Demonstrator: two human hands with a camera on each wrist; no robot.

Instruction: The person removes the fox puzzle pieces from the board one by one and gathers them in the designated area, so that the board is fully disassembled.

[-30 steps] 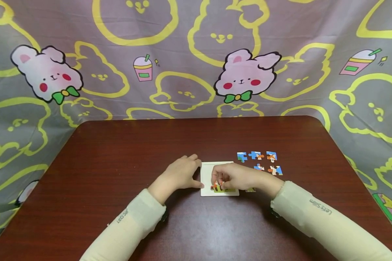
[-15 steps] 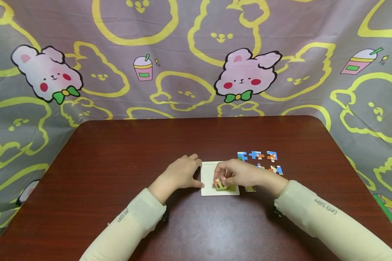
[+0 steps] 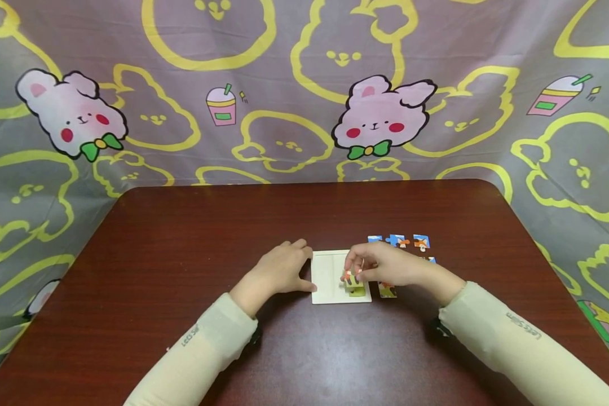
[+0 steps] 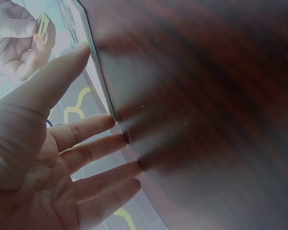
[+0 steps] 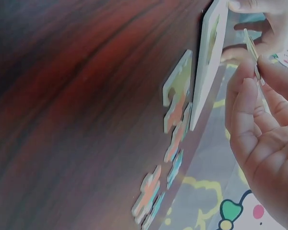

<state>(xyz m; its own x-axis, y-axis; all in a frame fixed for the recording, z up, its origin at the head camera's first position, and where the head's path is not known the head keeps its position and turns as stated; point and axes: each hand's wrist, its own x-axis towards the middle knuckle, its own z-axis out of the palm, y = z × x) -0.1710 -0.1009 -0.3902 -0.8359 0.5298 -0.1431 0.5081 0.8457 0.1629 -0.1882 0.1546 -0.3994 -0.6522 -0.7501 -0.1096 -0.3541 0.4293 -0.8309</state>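
A pale puzzle board (image 3: 326, 279) lies on the table in the head view. My left hand (image 3: 280, 268) rests at its left side, thumb and fingertips touching the edge with fingers fairly straight. Over the board's right half, my right hand (image 3: 388, 264) pinches a green-and-orange jigsaw piece (image 3: 353, 280) between thumb and fingers. In the right wrist view the pinched piece (image 5: 251, 50) is seen nearly edge-on, raised off the board. Beneath it, a green piece (image 3: 357, 292) lies on the board, at its lower right corner.
Loose jigsaw pieces lie right of the board: a blue-and-orange one (image 3: 422, 242), another (image 3: 398, 241) beside it, and a green one (image 3: 388, 291) close to the board's edge. My right hand and forearm hide some others. A patterned cloth (image 3: 284, 113) hangs behind the brown table (image 3: 233, 214).
My right hand has lifted the pinched piece and moved it to the right across the board, uncovering more of its bare surface. The left hand has stayed in place.
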